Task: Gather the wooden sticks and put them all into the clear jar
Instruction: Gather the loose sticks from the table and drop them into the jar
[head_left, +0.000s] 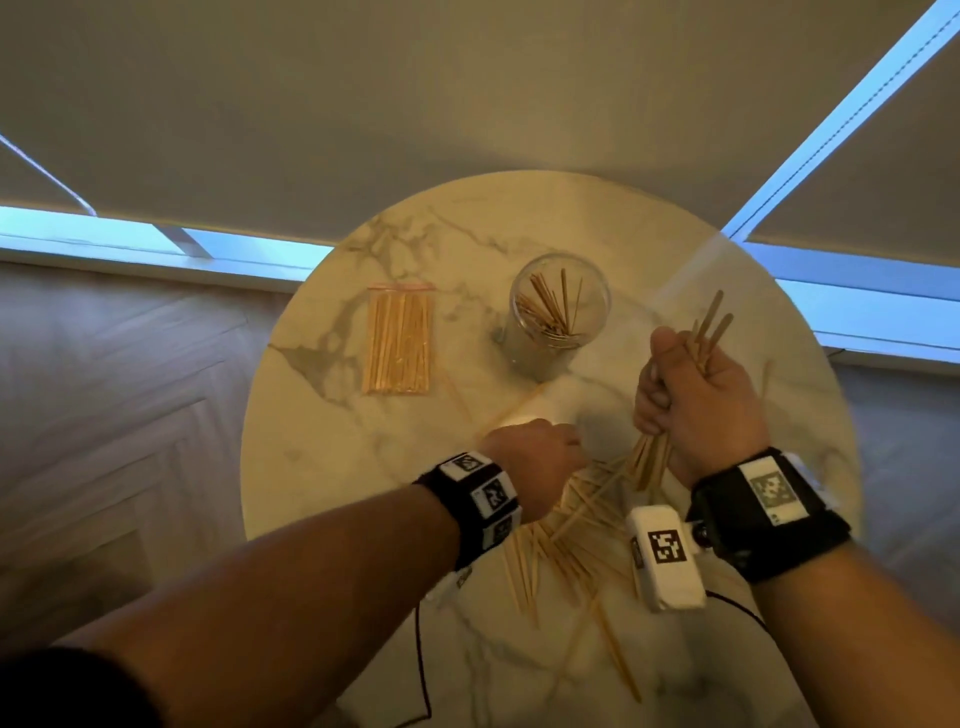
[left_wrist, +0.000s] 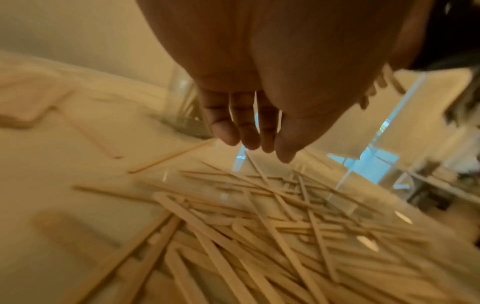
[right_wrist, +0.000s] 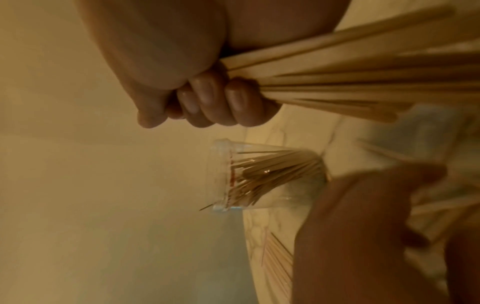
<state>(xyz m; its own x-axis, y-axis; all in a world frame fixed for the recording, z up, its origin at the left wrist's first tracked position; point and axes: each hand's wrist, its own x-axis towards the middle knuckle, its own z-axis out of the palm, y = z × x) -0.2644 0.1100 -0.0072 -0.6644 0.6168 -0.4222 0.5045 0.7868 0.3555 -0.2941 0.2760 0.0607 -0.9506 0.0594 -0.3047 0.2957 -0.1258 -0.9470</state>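
Toward the far middle of the surface (head_left: 753, 291) stands the clear jar (head_left: 560, 312), partly filled, far-left of the right hand (head_left: 696, 395), whose grip is clenched round a bundle of wooden sticks (head_left: 706, 332) pointing at the far edge. Nearer, the left hand (head_left: 530, 467) hovers, fingers (left_wrist: 246, 127) relaxed and holding nothing, over the loose pile (left_wrist: 259, 236) at the near edge.

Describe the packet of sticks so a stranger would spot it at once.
On the round marble table, look left of the clear jar. The flat packet of sticks lies there alone; its sticks are neatly parallel, unlike the loose pile near the hands.
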